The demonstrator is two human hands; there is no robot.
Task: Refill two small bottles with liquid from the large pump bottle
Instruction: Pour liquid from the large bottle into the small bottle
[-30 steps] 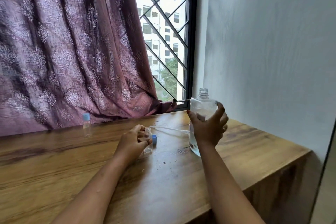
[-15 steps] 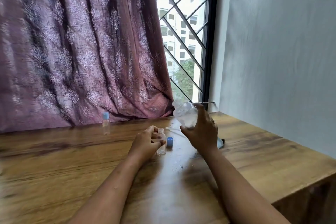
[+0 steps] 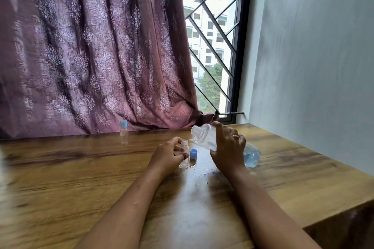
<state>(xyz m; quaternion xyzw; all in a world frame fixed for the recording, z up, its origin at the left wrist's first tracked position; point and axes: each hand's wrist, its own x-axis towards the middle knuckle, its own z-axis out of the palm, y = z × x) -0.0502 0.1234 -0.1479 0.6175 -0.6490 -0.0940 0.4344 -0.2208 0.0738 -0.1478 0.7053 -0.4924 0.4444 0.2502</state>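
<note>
My right hand grips the large clear bottle, which has no pump on it. It is tipped nearly flat, its open threaded neck pointing left, a little above and right of the small open bottle. Bluish liquid sits in its base at the right. My left hand holds that small bottle upright on the wooden table. The small bottle's blue cap stands just right of it. A second small bottle with a light blue cap stands far left, near the curtain.
A patterned purple curtain hangs along the table's back edge. A barred window is at the back right and a grey wall on the right. Wet spots lie on the table near my hands. The table's right edge drops off at the lower right.
My right hand has tilted the large bottle from upright to nearly flat, neck toward the small bottle. My left hand stays on the small bottle. The view has shifted right to left.
</note>
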